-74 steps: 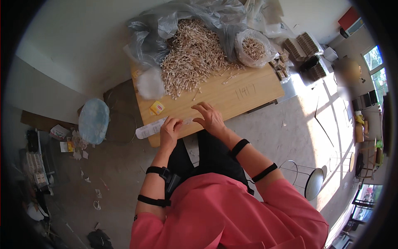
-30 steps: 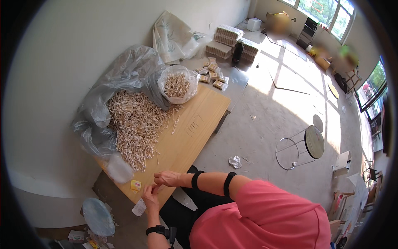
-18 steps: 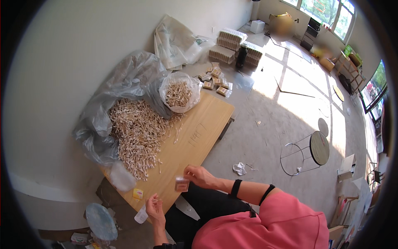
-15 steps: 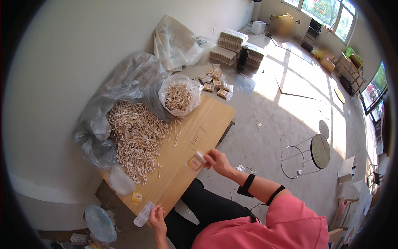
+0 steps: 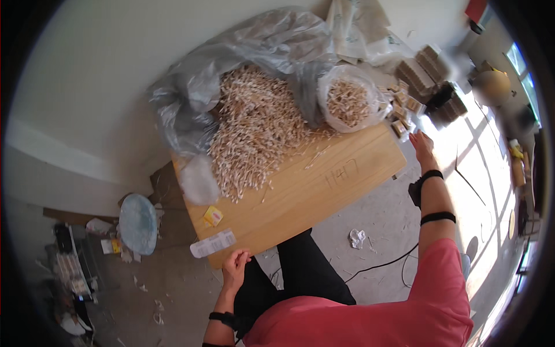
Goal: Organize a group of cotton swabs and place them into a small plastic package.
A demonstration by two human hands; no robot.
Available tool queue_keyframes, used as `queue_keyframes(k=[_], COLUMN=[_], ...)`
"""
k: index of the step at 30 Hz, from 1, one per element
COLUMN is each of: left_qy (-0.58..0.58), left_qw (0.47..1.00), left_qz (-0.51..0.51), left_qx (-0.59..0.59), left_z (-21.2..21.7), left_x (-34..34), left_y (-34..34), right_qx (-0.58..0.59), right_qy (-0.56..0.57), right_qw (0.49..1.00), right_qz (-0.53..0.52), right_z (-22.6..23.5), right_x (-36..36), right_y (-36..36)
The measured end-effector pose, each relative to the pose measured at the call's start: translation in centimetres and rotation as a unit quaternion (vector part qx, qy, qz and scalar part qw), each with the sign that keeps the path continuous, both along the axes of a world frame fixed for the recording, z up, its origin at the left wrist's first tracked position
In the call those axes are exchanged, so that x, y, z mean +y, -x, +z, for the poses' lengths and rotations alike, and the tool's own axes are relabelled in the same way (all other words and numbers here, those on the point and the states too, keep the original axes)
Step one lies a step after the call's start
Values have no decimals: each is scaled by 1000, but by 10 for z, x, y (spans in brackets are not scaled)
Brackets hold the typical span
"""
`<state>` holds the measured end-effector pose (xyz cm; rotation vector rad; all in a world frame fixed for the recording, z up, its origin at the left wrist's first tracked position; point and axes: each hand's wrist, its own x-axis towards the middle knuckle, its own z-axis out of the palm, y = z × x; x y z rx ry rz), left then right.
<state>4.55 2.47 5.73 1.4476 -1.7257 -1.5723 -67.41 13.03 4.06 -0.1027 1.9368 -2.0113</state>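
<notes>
My right hand (image 5: 424, 147) reaches past the far right corner of the wooden table (image 5: 364, 150), beside several small bagged packs of cotton swabs (image 5: 400, 110). Its fingers look apart, and no pack shows in them. At the table's near left edge, my left hand (image 5: 236, 269) has its fingers curled together; anything between them is hidden. Next to it a white printed label strip (image 5: 213, 243) lies across the table corner, apart from the fingers. A yellow card packet (image 5: 213, 216) rests behind the strip. Loose cotton swabs (image 5: 254, 127) form a large heap along the table's far side.
A grey plastic sack (image 5: 254, 40) surrounds the heap's back. A clear bag of swabs (image 5: 348, 101) stands to its right, with stacked packs (image 5: 425, 69) beyond. A clear plastic bag (image 5: 199, 179) lies at the left edge. A blue round stool (image 5: 137, 224) stands left; a cable (image 5: 376, 267) crosses the floor.
My right hand has moved forward and right from above the table to the bagged packs; the swab pack it held no longer shows in it. My left hand is now apart from the label strip.
</notes>
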Motion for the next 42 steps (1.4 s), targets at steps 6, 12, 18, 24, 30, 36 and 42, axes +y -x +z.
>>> queue_keyframes(k=[6, 12, 18, 24, 30, 36, 42], left_qy=[289, 199, 191, 172, 306, 255, 160], left_qw=[926, 874, 860, 958, 910, 905, 963], left_qz=[199, 244, 205, 177, 126, 167, 187], left_qx=[-139, -370, -427, -143, -249, -298, -113], left_z=[-1, -18, -34, -42, -29, -49, -36], left_x=[-107, -181, -188, -199, -188, -194, -206], left_y=[-2, 4, 10, -21, -15, -8, -27], right_qx=[49, -14, -20, -18, 4, 10, 38], right_qy=[-140, -178, -237, -215, -213, -238, -247], right_qw=[966, 908, 897, 912, 895, 879, 872], right_qz=[210, 378, 373, 350, 391, 413, 420], right_z=[-42, -33, -12, 0, 7, 23, 27], right_x=[33, 97, 132, 129, 124, 137, 125], right_y=[-156, -315, -357, -380, -422, -446, -454])
